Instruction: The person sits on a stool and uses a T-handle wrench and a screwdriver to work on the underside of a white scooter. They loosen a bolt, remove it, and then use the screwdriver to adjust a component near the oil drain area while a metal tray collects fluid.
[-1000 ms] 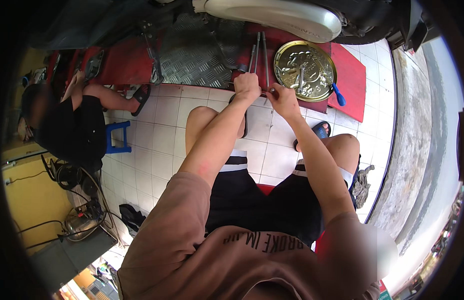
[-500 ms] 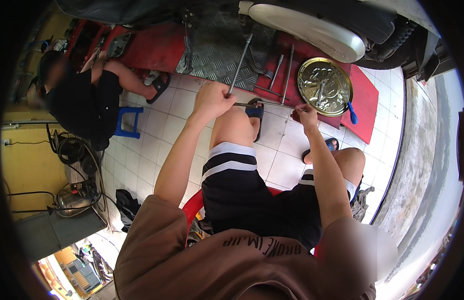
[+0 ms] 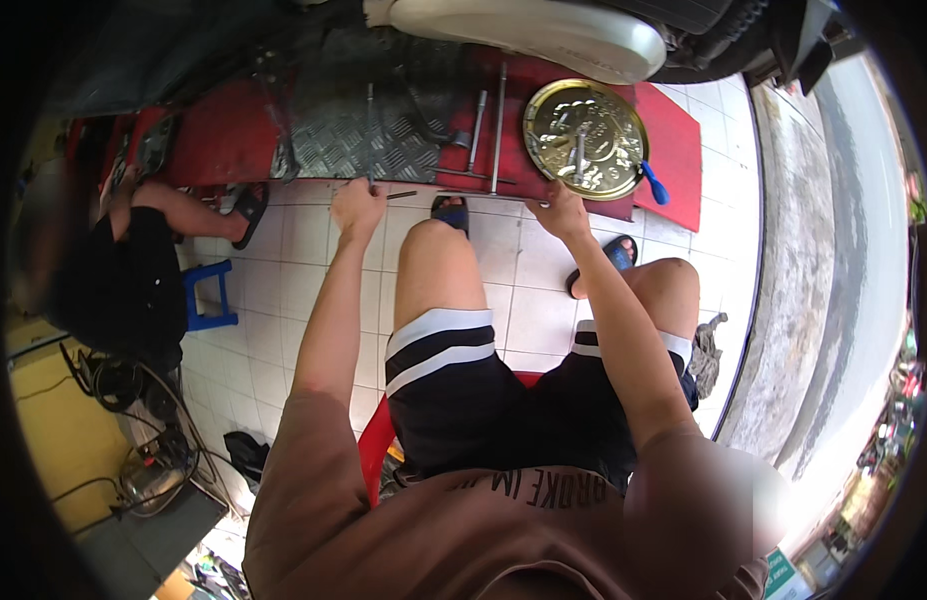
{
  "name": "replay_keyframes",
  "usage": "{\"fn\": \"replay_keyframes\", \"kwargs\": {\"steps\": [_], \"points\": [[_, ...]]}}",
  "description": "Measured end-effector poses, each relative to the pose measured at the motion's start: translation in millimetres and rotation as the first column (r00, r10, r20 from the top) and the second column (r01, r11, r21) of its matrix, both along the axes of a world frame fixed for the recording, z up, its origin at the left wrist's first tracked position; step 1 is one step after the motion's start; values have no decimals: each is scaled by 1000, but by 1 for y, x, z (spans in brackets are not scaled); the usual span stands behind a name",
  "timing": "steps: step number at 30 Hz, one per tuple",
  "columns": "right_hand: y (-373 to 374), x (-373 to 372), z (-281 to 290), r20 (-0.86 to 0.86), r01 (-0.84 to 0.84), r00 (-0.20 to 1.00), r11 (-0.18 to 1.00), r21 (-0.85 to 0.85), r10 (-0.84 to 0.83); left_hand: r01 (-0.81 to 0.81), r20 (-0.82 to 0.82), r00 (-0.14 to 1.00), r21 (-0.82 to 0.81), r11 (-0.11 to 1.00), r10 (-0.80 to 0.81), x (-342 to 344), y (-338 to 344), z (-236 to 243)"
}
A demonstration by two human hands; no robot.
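My left hand (image 3: pixel 357 210) is closed round the crossbar of a metal T-handle wrench (image 3: pixel 371 135), whose long shaft points away from me over the black tread plate. To its right, my right hand (image 3: pixel 561 212) pinches the end of the crossbar of another long T-handle wrench (image 3: pixel 499 130), at the near edge of the red bench. Between that wrench and the tread plate lies a shorter T-handle wrench (image 3: pixel 477 135). Just beyond my right hand sits a round gold tray (image 3: pixel 532 125) with shiny liquid and a metal tool (image 3: pixel 580 150) in it.
A scooter's pale cover (image 3: pixel 553 40) overhangs the red bench (image 3: pixel 673 150). A blue-handled tool (image 3: pixel 654 185) rests by the tray. At left a person in black (image 3: pixel 118 280) sits near a blue stool (image 3: pixel 211 295), with hoses and a compressor (image 3: pixel 155 480) below.
My left hand has lowered its T-handle wrench and moved slightly left. My right hand stays at the other wrench's crossbar. The whole view has shifted.
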State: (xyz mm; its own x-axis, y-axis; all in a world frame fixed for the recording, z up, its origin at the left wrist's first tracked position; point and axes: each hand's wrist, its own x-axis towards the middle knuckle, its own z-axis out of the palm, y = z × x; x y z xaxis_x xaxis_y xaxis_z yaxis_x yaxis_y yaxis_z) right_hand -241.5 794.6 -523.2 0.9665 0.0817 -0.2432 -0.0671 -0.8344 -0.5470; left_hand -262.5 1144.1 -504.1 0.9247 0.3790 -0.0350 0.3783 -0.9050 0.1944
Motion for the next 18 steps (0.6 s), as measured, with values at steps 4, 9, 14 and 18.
{"fn": "replay_keyframes", "kwargs": {"steps": [4, 9, 14, 18], "points": [[-52, 55, 72, -68, 72, 995, 997, 5, -71, 5, -127, 992, 59, 998, 3, 13, 1, 10], [-162, 102, 54, 19, 229, 972, 938, -258, -232, 69, -205, 977, 24, 997, -63, 31, 11, 11], [-190, 93, -1, -236, 194, 931, 927, -322, -277, 337, -100, 897, -472, 814, -430, 52, -80, 118], [-171, 90, 12, -300, 165, 917, 934, -317, -264, 492, 184, 839, -657, 571, -512, 60, -181, 169]]}}
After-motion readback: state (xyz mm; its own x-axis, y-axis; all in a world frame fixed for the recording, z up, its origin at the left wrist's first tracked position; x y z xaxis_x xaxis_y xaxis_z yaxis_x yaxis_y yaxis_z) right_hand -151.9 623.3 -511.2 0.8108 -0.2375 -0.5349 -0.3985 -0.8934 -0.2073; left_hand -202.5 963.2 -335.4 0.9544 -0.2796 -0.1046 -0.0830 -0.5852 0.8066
